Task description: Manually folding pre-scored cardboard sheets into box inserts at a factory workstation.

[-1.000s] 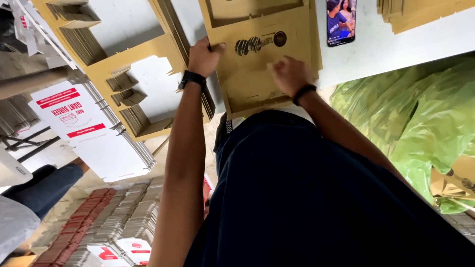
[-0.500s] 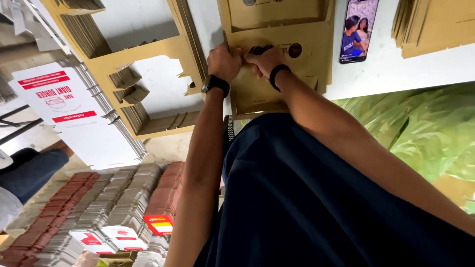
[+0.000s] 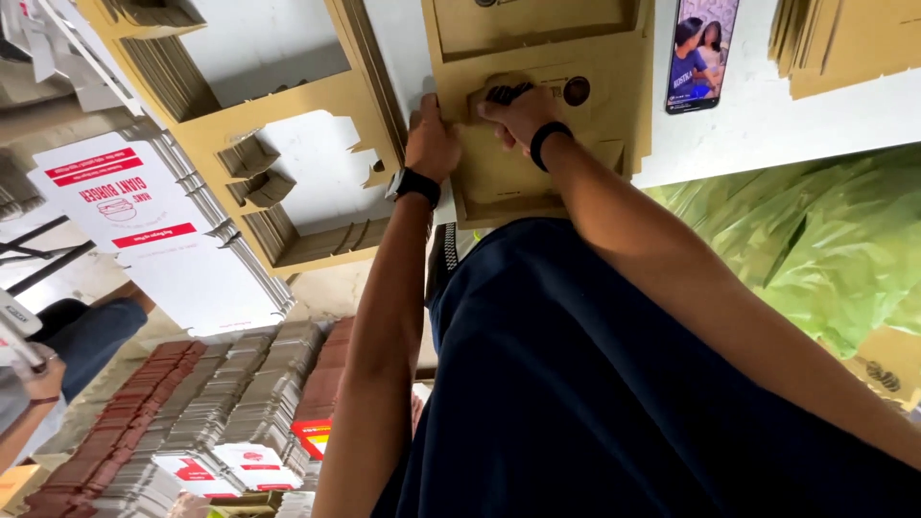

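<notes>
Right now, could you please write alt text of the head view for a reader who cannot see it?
Both hands, left hand and right hand, press on a flat brown cardboard sheet lying on a white table. A phone lies to the right, stacks of die-cut cardboard to the left.

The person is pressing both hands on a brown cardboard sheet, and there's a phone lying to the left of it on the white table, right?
Not quite. In the head view both hands, left hand and right hand, do press the brown cardboard sheet, but the phone lies to its right on the white table.
</notes>
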